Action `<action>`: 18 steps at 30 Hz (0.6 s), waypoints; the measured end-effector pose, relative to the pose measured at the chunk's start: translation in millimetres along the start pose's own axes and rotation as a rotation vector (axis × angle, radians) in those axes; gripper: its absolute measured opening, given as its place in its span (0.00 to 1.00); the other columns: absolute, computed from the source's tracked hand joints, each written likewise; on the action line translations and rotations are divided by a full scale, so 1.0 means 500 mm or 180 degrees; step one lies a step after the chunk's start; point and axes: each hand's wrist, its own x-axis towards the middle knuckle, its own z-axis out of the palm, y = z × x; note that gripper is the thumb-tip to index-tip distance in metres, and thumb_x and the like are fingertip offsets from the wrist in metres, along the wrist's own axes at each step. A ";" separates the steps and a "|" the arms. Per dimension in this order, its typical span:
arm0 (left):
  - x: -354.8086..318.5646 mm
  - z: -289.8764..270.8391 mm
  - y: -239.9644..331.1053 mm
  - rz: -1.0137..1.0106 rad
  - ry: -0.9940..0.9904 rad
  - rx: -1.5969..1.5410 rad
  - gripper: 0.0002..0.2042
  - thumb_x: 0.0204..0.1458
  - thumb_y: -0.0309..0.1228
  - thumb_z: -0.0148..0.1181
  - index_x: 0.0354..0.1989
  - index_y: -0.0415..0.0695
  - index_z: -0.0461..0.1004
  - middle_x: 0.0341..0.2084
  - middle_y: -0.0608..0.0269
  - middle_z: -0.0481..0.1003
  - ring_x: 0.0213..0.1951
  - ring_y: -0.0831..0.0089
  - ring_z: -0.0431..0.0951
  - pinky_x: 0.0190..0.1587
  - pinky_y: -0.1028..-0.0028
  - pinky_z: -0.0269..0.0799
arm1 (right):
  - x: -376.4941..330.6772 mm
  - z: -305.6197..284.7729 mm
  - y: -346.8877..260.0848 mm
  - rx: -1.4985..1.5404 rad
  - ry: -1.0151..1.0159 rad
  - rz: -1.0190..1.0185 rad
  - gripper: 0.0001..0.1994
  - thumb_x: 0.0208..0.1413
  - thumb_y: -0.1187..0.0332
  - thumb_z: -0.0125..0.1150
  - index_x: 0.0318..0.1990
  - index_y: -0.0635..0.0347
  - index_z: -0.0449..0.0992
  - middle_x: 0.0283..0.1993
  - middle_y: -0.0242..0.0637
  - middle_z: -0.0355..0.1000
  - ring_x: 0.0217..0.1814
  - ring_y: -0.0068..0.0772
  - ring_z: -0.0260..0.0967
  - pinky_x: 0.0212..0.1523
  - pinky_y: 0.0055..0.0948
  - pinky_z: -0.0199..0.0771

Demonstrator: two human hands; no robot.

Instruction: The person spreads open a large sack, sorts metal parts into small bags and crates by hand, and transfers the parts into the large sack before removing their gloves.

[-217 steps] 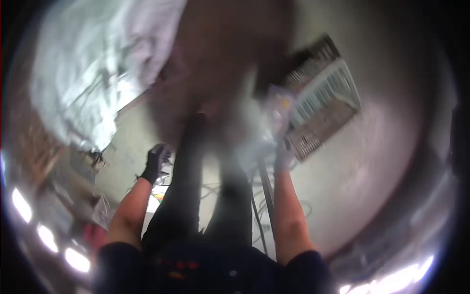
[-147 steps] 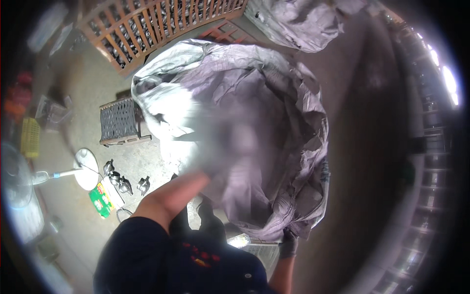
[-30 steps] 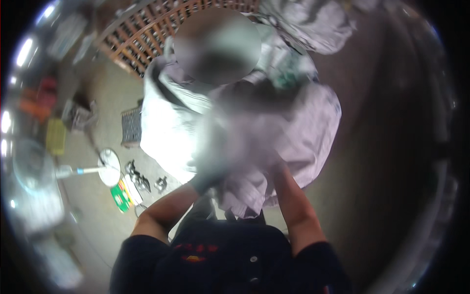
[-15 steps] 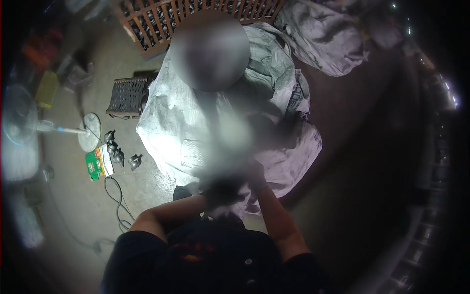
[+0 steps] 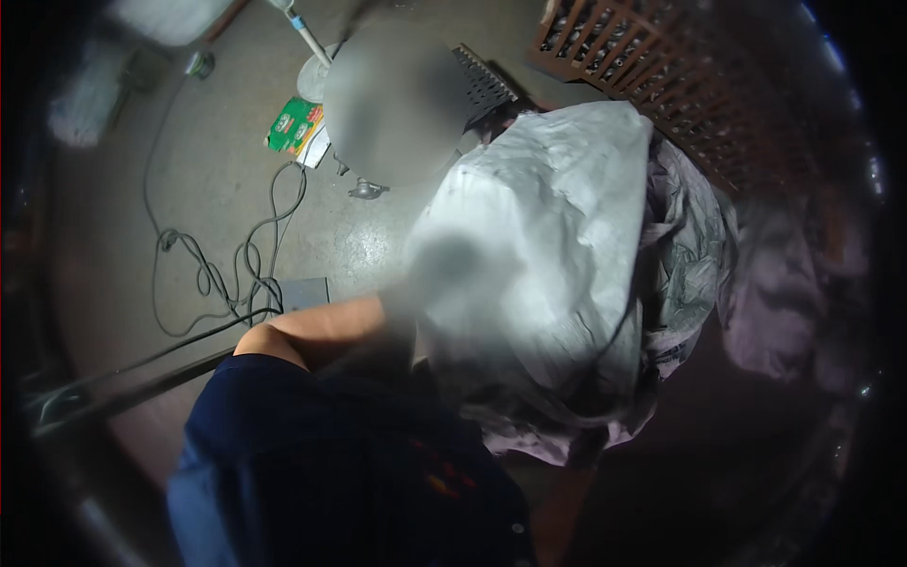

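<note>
A large white woven sack [image 5: 557, 208] spreads in front of me, its crumpled grey-green folds [image 5: 694, 255] at the right. My left forearm reaches from the lower left to the sack's near left side, where my left hand [image 5: 402, 291] is lost in a blurred patch; its fingers do not show. Low at the sack's near right edge, my right hand [image 5: 588, 448] lies in deep shadow close to the fabric. Its fingers cannot be made out, nor whether they grip the sack.
A brown slatted crate [image 5: 624, 47] of small metal pieces stands far right. Beyond the sack is a dark woven basket [image 5: 487, 83]. Left lie a green carton [image 5: 293, 126], a metal part [image 5: 367, 190] and looped cables [image 5: 250, 260], near a fan's round base [image 5: 314, 77]. A blurred disc hides some floor.
The view has swung left, so the sack and crate now appear further right. My hands, close together before at the sack's near edge, are now far apart. The sack's shape has shifted.
</note>
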 end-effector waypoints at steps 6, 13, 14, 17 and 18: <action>0.096 -0.229 -0.165 -0.0393 0.1220 0.2925 0.50 0.30 0.52 0.67 0.57 0.32 0.48 0.55 0.46 0.56 0.58 0.57 0.54 0.59 0.69 0.50 | 0.055 0.024 -0.019 -0.0652 -0.0215 -0.0472 0.18 0.48 0.71 0.49 0.48 0.68 0.66 0.48 0.43 0.68 0.48 0.34 0.65 0.46 0.31 0.67; 0.217 -0.250 -0.575 -0.0253 0.0304 0.3268 0.32 0.39 0.50 0.58 0.49 0.41 0.61 0.44 0.48 0.65 0.47 0.60 0.65 0.50 0.64 0.59 | 0.138 0.108 -0.138 -0.1459 -0.0520 -0.0902 0.19 0.47 0.70 0.50 0.48 0.68 0.65 0.48 0.43 0.67 0.48 0.35 0.65 0.47 0.32 0.67; 0.220 -0.206 -0.645 -0.0119 -0.0099 0.3309 0.29 0.41 0.49 0.56 0.48 0.42 0.63 0.43 0.48 0.67 0.46 0.61 0.66 0.49 0.63 0.60 | 0.122 0.101 -0.156 -0.1601 -0.0314 -0.0896 0.19 0.47 0.70 0.50 0.48 0.68 0.65 0.48 0.43 0.67 0.49 0.36 0.65 0.47 0.32 0.66; 0.162 -0.286 -0.761 -0.0150 -0.0233 0.3664 0.21 0.46 0.48 0.52 0.43 0.46 0.69 0.37 0.49 0.71 0.40 0.62 0.71 0.45 0.61 0.64 | 0.190 0.213 -0.177 -0.1747 -0.0801 -0.1109 0.20 0.47 0.70 0.50 0.49 0.68 0.65 0.49 0.44 0.67 0.49 0.36 0.65 0.48 0.32 0.66; 0.157 -0.301 -0.790 -0.0143 -0.0333 0.3784 0.19 0.47 0.47 0.50 0.42 0.48 0.71 0.36 0.49 0.73 0.38 0.63 0.73 0.43 0.60 0.66 | 0.206 0.246 -0.181 -0.1789 -0.0912 -0.1170 0.20 0.46 0.70 0.50 0.49 0.68 0.65 0.49 0.44 0.67 0.49 0.37 0.65 0.48 0.32 0.66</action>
